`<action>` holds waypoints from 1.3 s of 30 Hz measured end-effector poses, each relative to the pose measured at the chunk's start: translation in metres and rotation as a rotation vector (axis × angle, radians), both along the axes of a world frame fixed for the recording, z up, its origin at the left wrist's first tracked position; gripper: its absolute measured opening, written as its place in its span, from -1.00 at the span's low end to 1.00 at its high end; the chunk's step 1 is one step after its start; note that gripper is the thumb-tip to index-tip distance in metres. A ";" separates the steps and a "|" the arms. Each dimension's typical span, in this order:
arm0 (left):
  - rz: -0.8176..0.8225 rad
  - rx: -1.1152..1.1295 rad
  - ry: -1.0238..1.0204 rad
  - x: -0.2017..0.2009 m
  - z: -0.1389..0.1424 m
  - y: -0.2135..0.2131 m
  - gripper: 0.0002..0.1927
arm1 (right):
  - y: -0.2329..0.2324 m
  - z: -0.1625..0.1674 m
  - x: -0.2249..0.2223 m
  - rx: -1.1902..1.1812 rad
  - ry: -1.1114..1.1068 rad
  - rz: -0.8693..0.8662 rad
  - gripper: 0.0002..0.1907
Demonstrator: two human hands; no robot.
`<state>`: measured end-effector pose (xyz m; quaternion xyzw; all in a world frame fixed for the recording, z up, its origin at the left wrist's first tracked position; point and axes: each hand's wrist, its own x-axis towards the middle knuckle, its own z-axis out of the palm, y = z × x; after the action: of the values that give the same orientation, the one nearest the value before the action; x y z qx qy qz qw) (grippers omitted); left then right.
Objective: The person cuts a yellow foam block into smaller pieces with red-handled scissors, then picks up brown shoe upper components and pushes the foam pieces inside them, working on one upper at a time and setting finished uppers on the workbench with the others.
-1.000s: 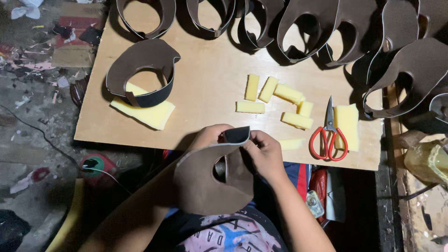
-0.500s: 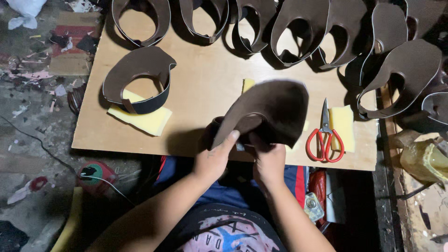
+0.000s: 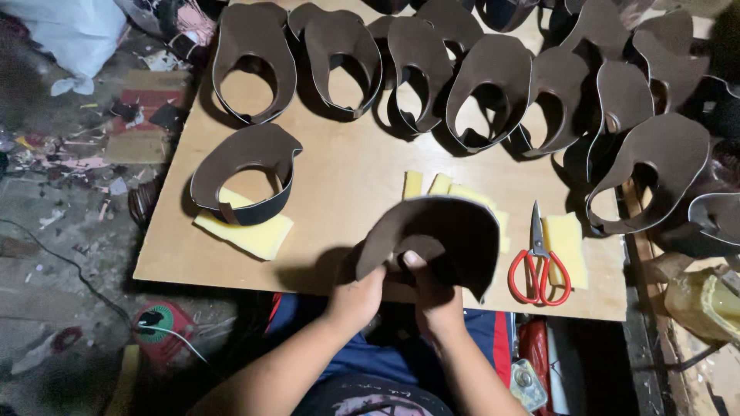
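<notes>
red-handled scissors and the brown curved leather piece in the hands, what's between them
Only a thin strip of bare plywood board separates the red-handled scissors from the brown curved leather piece, in the head view.

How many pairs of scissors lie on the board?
1. The red-handled scissors lie near the board's front right edge, beside a yellow foam piece, right of the brown piece held in both hands. Others may be hidden.
</notes>
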<state>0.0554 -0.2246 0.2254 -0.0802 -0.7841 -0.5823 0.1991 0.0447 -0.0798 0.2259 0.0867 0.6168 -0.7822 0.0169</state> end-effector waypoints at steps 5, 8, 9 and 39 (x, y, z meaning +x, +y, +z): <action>-0.226 0.503 -0.349 0.002 -0.001 0.006 -0.73 | 0.001 -0.032 -0.002 0.064 -0.021 0.035 -0.86; -0.342 0.487 -0.255 0.004 -0.005 0.007 -0.77 | 0.001 -0.060 0.000 -0.106 0.051 0.113 -0.72; -0.383 0.495 -0.209 0.005 -0.007 0.008 -0.78 | 0.003 -0.067 0.001 -0.021 0.119 0.116 -0.71; -0.417 0.252 -0.508 0.040 0.042 0.011 -0.75 | 0.044 0.004 -0.016 0.574 0.166 -0.050 -0.75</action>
<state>0.0951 -0.2139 0.2671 -0.0659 -0.6975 -0.7039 -0.1169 0.0286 -0.0358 0.2299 0.0389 0.8096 -0.5804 -0.0780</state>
